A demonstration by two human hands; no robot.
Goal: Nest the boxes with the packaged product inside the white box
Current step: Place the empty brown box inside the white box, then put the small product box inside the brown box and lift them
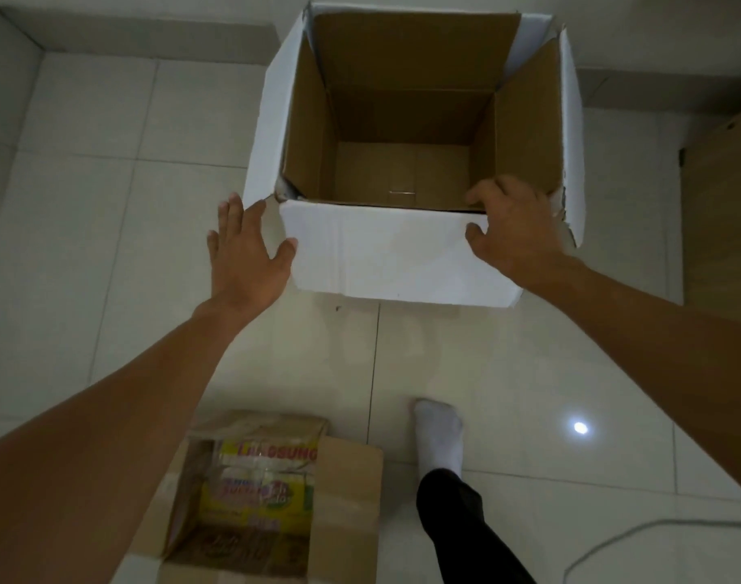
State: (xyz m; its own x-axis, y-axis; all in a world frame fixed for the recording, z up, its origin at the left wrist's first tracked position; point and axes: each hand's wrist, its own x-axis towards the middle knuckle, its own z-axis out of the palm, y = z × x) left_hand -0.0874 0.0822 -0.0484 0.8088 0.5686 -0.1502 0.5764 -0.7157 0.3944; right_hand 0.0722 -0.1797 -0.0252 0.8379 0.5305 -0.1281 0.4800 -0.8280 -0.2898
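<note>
A large white box (385, 259) stands open on the tiled floor, brown inside and empty, its flaps folded outward. My left hand (246, 250) lies with fingers spread against the box's near left corner, holding nothing. My right hand (512, 229) grips the near flap at the right, fingers curled over the rim and thumb on the white outside. A smaller brown box (347, 499) sits open near my feet at the bottom. Inside it lies a yellow packaged product (263, 486) in clear wrap.
My foot in a white sock (440, 436) stands right of the brown box. Another brown cardboard piece (722, 212) leans at the right edge. A thin cable (613, 541) runs across the floor at bottom right. A raised ledge (150, 40) borders the floor at the back.
</note>
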